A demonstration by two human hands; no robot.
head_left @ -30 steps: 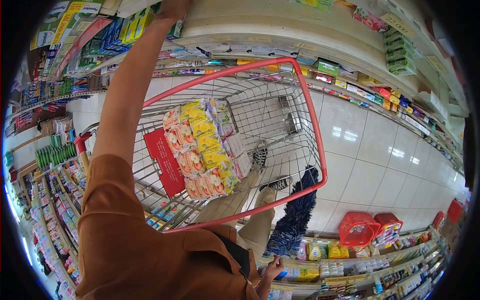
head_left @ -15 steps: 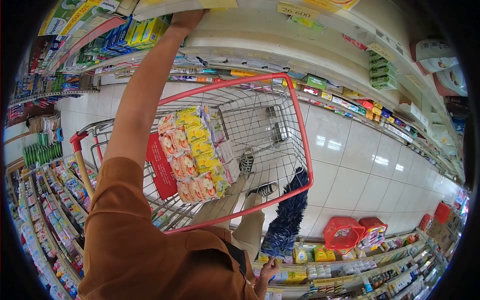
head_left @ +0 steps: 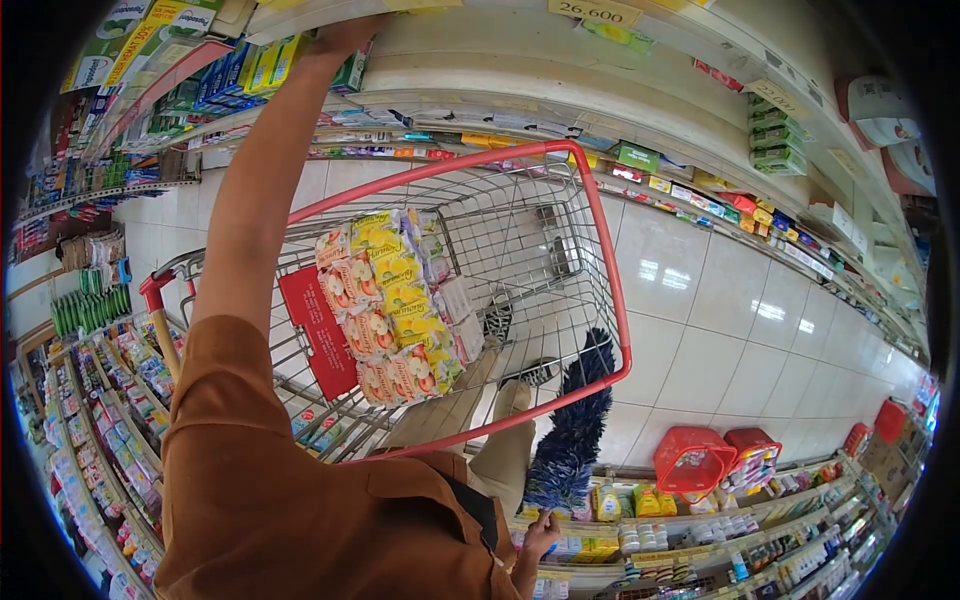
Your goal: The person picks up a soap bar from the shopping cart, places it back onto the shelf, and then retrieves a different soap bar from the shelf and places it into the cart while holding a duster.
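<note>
My left hand (head_left: 352,35) reaches up to the shelf at the top; its fingers are mostly hidden at the shelf edge, beside green boxes (head_left: 352,70). Low in the view, my right hand (head_left: 541,535) is closed round the handle end of a dark blue fluffy duster (head_left: 570,445), which points up past the cart's front corner. Between my arms stands a wire shopping cart with a red rim (head_left: 612,250). Yellow packs (head_left: 405,290) and peach-coloured packs with apple pictures (head_left: 368,330) lie inside it, beside a red panel (head_left: 318,335).
Toothpaste boxes (head_left: 222,80) stand on the upper left shelf. Shelves of small goods (head_left: 90,440) run down the left. Red baskets (head_left: 692,462) rest by the lower right shelf (head_left: 690,535). White floor tiles (head_left: 690,330) lie right of the cart.
My left hand has moved left along the upper shelf, and green boxes now show beside it. The view has shifted slightly. My right hand still holds the duster.
</note>
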